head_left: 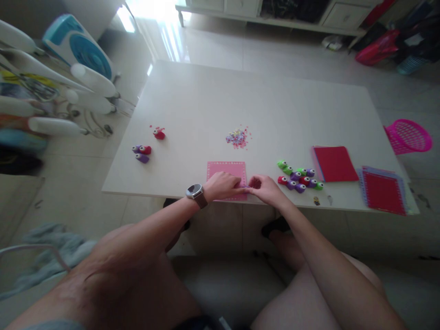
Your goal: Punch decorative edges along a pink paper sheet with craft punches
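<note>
A pink card (225,169) with small holes punched along its borders lies at the table's front edge. My left hand (225,184), wearing a wristwatch, is closed over the card's lower part, its fingers pointing toward the right border. At that border my right hand (263,187) pinches a small purple craft punch (244,186), mostly hidden by fingers of both hands. Several green, red and purple craft punches (298,177) with eye shapes are grouped to the right. A heap of coloured paper bits (237,137) sits beyond the card.
On the white table (275,105), a red card stack (335,163) and a stack with punched edges (383,190) lie right. At left are purple and red punches (141,153) and a red punch (159,134) beside paper bits. A pink basket (409,136) stands beyond the right edge.
</note>
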A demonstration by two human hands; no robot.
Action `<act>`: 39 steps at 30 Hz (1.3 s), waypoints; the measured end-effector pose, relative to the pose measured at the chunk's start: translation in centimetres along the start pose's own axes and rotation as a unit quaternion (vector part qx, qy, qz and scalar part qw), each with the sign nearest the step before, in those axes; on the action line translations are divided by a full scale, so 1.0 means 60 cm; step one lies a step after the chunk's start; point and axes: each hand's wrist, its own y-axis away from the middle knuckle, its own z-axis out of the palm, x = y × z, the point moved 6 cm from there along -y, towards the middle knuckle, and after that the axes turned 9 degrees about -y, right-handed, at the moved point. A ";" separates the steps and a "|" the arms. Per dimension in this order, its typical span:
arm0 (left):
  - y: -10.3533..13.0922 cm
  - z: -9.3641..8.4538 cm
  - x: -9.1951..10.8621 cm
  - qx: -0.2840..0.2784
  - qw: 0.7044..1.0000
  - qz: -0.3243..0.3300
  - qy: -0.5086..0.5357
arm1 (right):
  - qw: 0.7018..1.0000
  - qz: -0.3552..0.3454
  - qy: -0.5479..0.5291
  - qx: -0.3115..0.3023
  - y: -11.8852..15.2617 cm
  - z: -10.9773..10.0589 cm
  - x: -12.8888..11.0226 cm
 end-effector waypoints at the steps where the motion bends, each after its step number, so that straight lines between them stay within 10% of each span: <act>1: -0.002 0.001 0.000 0.000 1.000 -0.006 -0.005 | 1.000 0.006 0.016 0.001 -0.002 0.000 -0.001; 13: -0.011 0.003 0.000 -0.038 0.998 -0.035 -0.021 | 0.989 0.102 0.105 0.010 -0.009 0.004 -0.023; 22: -0.010 -0.009 0.000 -0.033 0.999 -0.025 -0.019 | 0.995 0.066 0.075 0.020 0.004 -0.061 -0.011; 29: -0.012 -0.009 -0.002 -0.038 0.999 -0.032 -0.014 | 0.988 -0.053 0.143 0.014 0.007 -0.039 -0.034; 39: -0.009 -0.008 -0.003 -0.031 0.999 -0.025 -0.011 | 0.952 -0.015 0.293 0.086 0.019 -0.110 0.008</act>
